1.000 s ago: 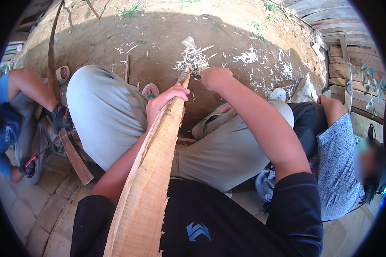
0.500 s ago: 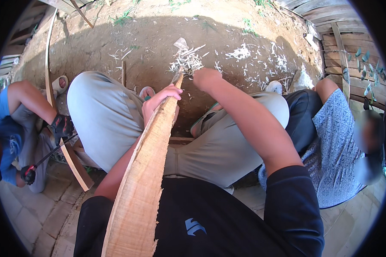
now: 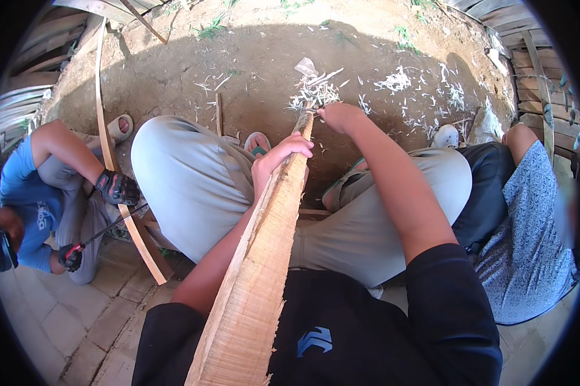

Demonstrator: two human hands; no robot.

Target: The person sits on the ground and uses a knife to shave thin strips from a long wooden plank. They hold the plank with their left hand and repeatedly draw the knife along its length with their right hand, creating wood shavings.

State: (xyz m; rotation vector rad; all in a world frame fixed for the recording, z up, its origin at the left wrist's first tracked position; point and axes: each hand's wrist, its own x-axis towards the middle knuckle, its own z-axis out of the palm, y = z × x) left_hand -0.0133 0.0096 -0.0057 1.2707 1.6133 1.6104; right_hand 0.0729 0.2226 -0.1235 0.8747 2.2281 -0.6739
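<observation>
A long, pale piece of wood [image 3: 251, 283], rough along its right edge, slants from below my chest out past my knees and narrows toward its far end. My left hand [image 3: 280, 157] is wrapped around its narrow part from the left. At the far tip, my right hand [image 3: 341, 119] is closed on a thin, dark, blade-like tool [image 3: 313, 110], mostly hidden by the fingers, which meets the wood. Curled wood shavings [image 3: 322, 93] lie heaped on the ground just beyond the tip.
On my left, a person in black gloves [image 3: 118, 186] works on a long curved wood strip [image 3: 103, 96] with a thin rod-like tool. Close on my right sits a person in patterned cloth [image 3: 534, 225]. More shavings [image 3: 394, 80] dot the dirt; plank walls [image 3: 551, 83] stand right.
The whole view has shifted, so everything appears farther right. My right hand sits slightly closer to the wood's tip. My left hand keeps its grip.
</observation>
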